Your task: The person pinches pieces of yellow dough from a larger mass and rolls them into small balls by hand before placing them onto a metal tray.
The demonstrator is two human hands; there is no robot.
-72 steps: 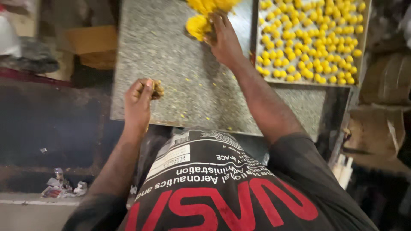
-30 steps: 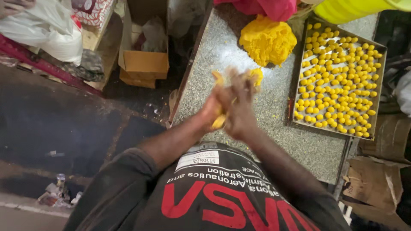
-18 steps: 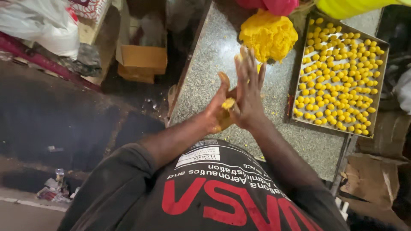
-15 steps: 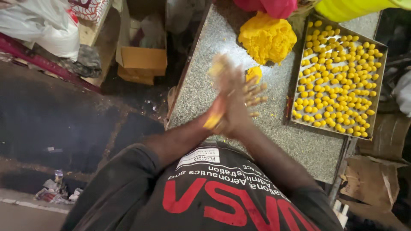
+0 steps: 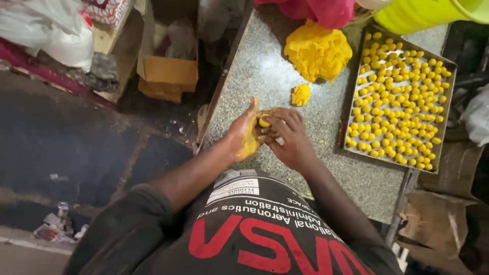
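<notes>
My left hand [image 5: 243,133] and my right hand [image 5: 288,137] are pressed together over the grey speckled counter [image 5: 254,71], with a small lump of yellow dough [image 5: 264,122] pinched between them. Yellow dough smears my left palm. A small loose piece of dough [image 5: 301,94] lies on the counter just beyond my hands. Further back sits a big mound of yellow dough [image 5: 318,51]. To the right, a metal tray [image 5: 443,127] holds several rows of small yellow dough balls [image 5: 397,102].
A pink cloth [image 5: 326,10] and a yellow-green plastic vessel [image 5: 417,15] stand at the counter's far end. Left of the counter, down on the dark floor, are a cardboard box [image 5: 168,76] and white plastic bags [image 5: 46,30]. Cardboard [image 5: 438,219] lies at lower right.
My hands, earlier rubbing dough between flat palms, have lowered toward the counter and now cup a small lump. Before that, my right hand was reaching to the big mound.
</notes>
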